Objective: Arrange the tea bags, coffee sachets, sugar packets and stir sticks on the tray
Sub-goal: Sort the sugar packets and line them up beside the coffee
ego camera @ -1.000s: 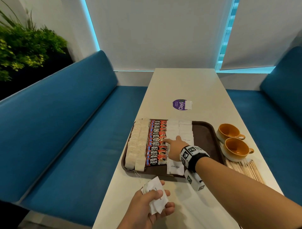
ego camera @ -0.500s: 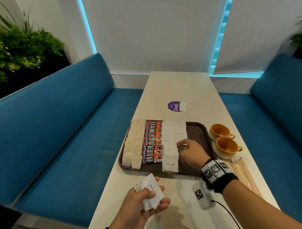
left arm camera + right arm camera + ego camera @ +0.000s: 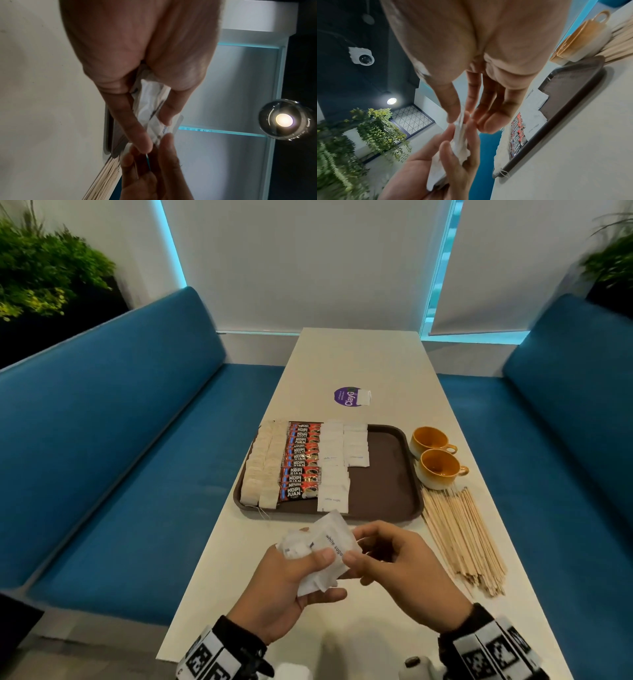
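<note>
Judging by the tray (image 3: 387,474), tea bags (image 3: 263,467) and coffee (image 3: 301,463) are placed, sugar (image 3: 334,470) half-laid, sticks (image 3: 462,539) untouched; left hand (image 3: 284,594) grips spare packets (image 3: 325,549), right hand (image 3: 400,570) pinching one.

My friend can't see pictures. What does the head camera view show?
Left hand grips crumpled white sugar packets; right hand pinches one. Beyond, a brown plastic tray holds sachet rows beside loose wooden stir sticks.
</note>
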Demonstrator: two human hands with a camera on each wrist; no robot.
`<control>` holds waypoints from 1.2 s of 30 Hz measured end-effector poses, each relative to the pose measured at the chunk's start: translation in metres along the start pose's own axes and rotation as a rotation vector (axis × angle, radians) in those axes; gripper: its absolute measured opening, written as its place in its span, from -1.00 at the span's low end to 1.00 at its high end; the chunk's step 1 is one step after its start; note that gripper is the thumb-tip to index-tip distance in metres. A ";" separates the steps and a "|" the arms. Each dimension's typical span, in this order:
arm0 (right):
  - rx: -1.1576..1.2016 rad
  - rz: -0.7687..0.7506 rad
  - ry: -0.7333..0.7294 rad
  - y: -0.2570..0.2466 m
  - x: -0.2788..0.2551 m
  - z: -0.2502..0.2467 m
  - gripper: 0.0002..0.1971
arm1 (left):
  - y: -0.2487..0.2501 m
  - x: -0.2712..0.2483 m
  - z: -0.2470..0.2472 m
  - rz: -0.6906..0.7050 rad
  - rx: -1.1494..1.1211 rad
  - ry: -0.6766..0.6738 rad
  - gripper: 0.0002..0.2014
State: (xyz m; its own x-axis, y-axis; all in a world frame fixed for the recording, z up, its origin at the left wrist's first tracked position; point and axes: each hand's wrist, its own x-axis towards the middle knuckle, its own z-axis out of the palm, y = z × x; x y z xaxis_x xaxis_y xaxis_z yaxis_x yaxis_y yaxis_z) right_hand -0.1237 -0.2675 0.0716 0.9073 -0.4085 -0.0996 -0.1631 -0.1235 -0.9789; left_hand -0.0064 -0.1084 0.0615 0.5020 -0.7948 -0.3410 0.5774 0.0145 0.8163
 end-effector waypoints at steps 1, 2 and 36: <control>0.015 -0.017 0.002 0.000 -0.004 0.002 -0.75 | -0.001 -0.001 0.002 0.009 0.029 0.016 -0.61; 0.027 -0.029 0.012 0.000 -0.007 0.003 -0.75 | -0.001 -0.002 0.004 0.016 0.056 0.028 -0.58; 0.243 -0.059 0.183 0.012 -0.005 -0.022 -0.83 | 0.001 -0.004 0.015 0.034 -0.143 0.030 -0.67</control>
State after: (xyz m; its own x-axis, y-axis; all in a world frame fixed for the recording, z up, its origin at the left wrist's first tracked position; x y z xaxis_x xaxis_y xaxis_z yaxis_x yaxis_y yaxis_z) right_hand -0.1384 -0.2874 0.0648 0.8237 -0.5663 -0.0292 0.0054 0.0593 -0.9982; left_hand -0.0175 -0.1146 0.0702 0.5407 -0.7738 -0.3299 0.6444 0.1289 0.7537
